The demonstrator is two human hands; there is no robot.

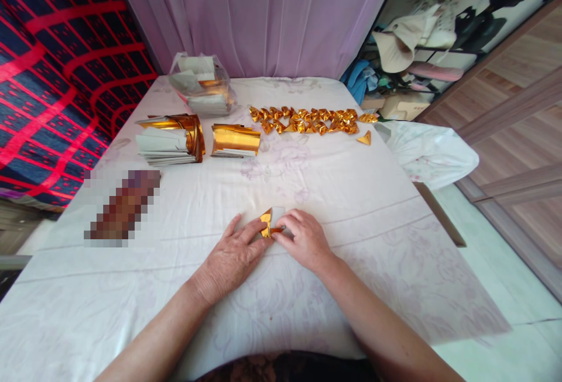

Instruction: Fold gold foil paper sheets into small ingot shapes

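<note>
A small sheet of gold foil paper (pixel 266 224), partly folded, lies on the table near its front edge; its pale backing shows at the upper right. My left hand (pixel 232 256) presses on its left side, index finger and thumb against the foil, with the little finger stuck out. From the right, my right hand (pixel 307 238) pinches a folded edge between thumb and fingers. Both hands cover part of the paper, so the full fold is hidden. Farther off lie rows of folded gold pieces (pixel 307 120) and one separate gold triangle (pixel 364 138).
A bundle of foil sheets (pixel 169 142) and a smaller gold stack (pixel 236 140) lie at the back left, before a plastic bag of sheets (pixel 202 86). A blurred-out patch (pixel 127 206) covers something at left. A white bag (pixel 432 154) hangs beyond the table's right edge.
</note>
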